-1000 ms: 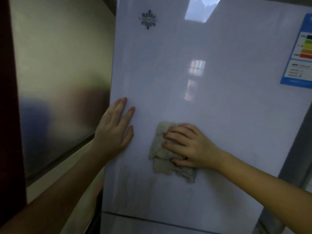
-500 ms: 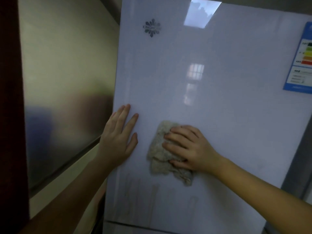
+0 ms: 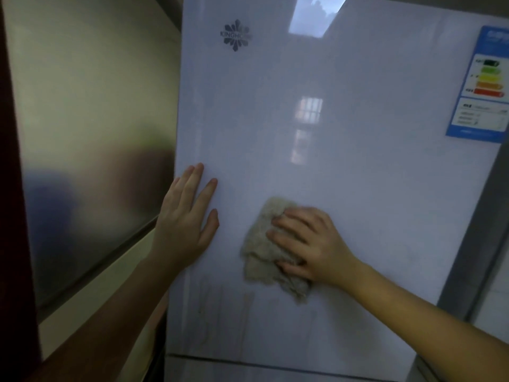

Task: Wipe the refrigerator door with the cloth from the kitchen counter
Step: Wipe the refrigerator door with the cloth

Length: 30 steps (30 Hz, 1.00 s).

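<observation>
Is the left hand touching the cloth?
Apart. The head view shows bare refrigerator door between the left hand and the cloth.

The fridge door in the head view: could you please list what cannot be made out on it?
Head view:
- Label: cut by the right edge, small print blurred.
- Logo: last letters blurred.
- Cloth: its right part hidden under the right hand.
- Lower door: cut by the bottom edge.
</observation>
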Motion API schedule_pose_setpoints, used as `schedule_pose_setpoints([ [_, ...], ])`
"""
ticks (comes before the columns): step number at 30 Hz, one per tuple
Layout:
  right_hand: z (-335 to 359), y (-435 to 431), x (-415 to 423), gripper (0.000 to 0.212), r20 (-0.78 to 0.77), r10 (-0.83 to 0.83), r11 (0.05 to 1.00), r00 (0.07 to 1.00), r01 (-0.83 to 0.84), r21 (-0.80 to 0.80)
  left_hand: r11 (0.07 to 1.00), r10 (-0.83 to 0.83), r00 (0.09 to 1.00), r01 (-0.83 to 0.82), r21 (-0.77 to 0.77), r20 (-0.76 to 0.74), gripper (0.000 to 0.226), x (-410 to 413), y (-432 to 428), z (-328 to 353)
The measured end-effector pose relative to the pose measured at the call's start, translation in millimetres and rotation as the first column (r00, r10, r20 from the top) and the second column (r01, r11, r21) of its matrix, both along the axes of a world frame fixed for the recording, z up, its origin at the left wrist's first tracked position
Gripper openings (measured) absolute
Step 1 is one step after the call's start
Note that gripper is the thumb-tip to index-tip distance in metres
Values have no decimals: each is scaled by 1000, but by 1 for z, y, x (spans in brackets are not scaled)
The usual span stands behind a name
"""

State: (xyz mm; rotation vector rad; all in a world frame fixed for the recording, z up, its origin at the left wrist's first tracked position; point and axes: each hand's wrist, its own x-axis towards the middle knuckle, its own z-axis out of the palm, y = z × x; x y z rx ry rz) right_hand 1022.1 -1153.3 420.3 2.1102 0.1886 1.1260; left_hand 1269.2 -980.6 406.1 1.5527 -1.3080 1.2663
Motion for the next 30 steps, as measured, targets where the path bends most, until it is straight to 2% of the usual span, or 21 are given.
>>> schedule_pose_setpoints([
  [4, -12, -1, -1, 46, -44, -12, 1000, 999, 12, -9, 999, 15, 1000, -14, -35, 14, 49, -4, 3, 2],
  [12, 38, 12, 10, 48, 212, -48, 987, 976, 14, 160, 998, 56, 997, -54, -30, 58, 48, -4, 4, -5],
  [14, 26, 15, 16, 48, 177, -37, 989, 983, 10, 150, 998, 61, 996, -60, -26, 64, 49, -4, 3, -6],
  [20, -32, 10, 9, 43, -96, -2, 1000, 995, 3, 16, 999, 53, 997, -53, 3, 48, 53, -3, 2, -10],
  [24, -31, -4, -18, 46, -84, -56, 998, 995, 57, 1, 998, 52, 998, -53, 21, 46, 55, -2, 2, -12],
  [30, -20, -7, -28, 47, 34, -77, 994, 996, 74, 76, 997, 75, 995, -76, 2, 71, 55, -4, -5, -17],
])
